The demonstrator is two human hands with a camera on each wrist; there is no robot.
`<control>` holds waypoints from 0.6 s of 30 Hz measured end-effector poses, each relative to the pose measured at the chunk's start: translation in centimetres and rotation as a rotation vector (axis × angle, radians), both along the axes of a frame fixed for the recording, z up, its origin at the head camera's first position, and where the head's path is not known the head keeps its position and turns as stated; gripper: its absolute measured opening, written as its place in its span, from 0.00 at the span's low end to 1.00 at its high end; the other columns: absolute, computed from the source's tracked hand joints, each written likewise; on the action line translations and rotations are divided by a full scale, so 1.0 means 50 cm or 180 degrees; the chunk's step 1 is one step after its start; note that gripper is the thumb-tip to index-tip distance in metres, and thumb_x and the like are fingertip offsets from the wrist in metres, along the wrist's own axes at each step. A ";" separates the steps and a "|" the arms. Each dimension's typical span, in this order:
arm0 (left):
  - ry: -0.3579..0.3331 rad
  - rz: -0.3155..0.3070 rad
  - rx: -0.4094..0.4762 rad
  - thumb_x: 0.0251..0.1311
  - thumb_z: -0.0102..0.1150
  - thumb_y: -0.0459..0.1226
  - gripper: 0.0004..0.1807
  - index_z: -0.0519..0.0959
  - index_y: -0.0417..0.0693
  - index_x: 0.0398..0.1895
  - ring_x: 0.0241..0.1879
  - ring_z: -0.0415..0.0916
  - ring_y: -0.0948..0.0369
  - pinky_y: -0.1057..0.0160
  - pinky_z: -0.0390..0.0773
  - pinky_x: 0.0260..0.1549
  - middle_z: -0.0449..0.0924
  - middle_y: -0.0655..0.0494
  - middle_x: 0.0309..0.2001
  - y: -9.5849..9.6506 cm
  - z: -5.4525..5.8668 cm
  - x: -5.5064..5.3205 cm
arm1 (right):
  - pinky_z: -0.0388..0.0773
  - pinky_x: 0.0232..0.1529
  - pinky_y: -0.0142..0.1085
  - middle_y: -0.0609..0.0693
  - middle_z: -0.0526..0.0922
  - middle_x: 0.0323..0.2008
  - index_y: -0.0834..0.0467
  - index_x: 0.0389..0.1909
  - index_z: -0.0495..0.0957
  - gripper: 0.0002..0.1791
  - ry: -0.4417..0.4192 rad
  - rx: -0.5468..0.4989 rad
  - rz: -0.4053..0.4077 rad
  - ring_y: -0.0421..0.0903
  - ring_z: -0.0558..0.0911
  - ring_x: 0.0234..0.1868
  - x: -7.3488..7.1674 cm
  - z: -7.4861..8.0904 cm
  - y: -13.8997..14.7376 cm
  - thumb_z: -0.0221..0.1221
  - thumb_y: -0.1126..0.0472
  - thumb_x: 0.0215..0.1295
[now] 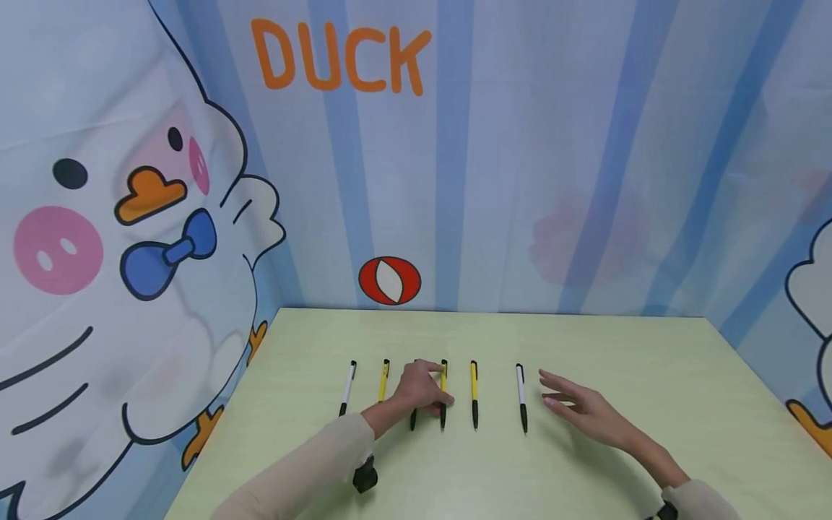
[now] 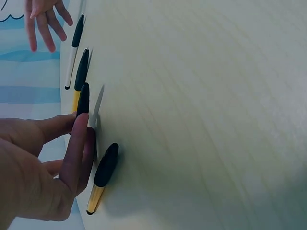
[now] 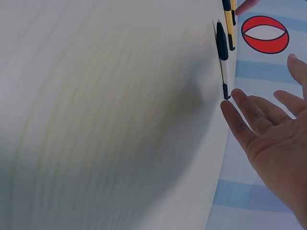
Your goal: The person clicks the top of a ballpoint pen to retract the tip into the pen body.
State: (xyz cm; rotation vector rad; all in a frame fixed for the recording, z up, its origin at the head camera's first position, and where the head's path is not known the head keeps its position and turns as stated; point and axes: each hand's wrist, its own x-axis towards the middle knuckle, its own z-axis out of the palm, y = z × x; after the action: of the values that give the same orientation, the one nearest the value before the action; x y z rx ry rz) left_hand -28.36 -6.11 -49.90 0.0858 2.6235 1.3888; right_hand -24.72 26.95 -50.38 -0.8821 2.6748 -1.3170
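Note:
My left hand (image 1: 421, 386) reaches down into a row of pens and holds a yellow pen (image 1: 444, 377) with a black grip, its thumb and a finger at the barrel. Beneath that hand another pen (image 1: 413, 420) is mostly hidden, only its dark ends showing. In the left wrist view the fingers (image 2: 79, 148) are bent beside the held pen's black grip (image 2: 83, 98). Over at the right end of the row, my right hand (image 1: 588, 413) hovers with spread, relaxed fingers and holds nothing. Its fingertips are just right of a white pen (image 1: 522, 397) with a black grip.
To the left lie a white pen (image 1: 348, 386) and a yellow pen (image 1: 384, 379), partly covered by the left arm. A further yellow pen (image 1: 474, 393) lies between the hands. The pale table (image 1: 585, 339) meets a printed duck curtain (image 1: 507, 144) at its back edge.

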 end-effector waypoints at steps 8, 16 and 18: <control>0.0157 -0.0028 -0.0154 0.45 0.80 0.28 0.36 0.79 0.37 0.63 0.18 0.85 0.56 0.65 0.86 0.26 0.85 0.49 0.22 0.004 -0.007 0.001 | 0.82 0.56 0.26 0.70 0.72 0.68 0.66 0.75 0.63 0.29 -0.0012 0.0033 -0.0027 0.65 0.81 0.60 0.002 0.003 -0.006 0.54 0.59 0.79; 0.0072 -0.0074 0.0186 0.48 0.78 0.29 0.36 0.77 0.36 0.64 0.19 0.84 0.58 0.62 0.89 0.32 0.84 0.52 0.24 0.009 0.020 -0.009 | 0.82 0.54 0.26 0.69 0.74 0.67 0.67 0.74 0.64 0.30 0.0034 0.0101 -0.0109 0.62 0.83 0.59 0.004 0.007 0.002 0.55 0.58 0.78; 0.0069 -0.0144 0.0274 0.50 0.78 0.29 0.35 0.77 0.35 0.64 0.18 0.84 0.59 0.62 0.89 0.30 0.83 0.52 0.23 0.017 0.023 -0.012 | 0.82 0.54 0.25 0.69 0.74 0.67 0.66 0.74 0.64 0.29 0.0050 0.0104 -0.0115 0.63 0.83 0.59 0.003 0.008 0.004 0.55 0.59 0.78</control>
State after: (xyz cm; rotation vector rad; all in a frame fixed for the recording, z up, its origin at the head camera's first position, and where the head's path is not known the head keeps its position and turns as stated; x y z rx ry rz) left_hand -28.95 -5.25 -48.74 0.1712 2.5618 1.4934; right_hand -24.55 27.17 -49.99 -0.8484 2.7285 -1.2746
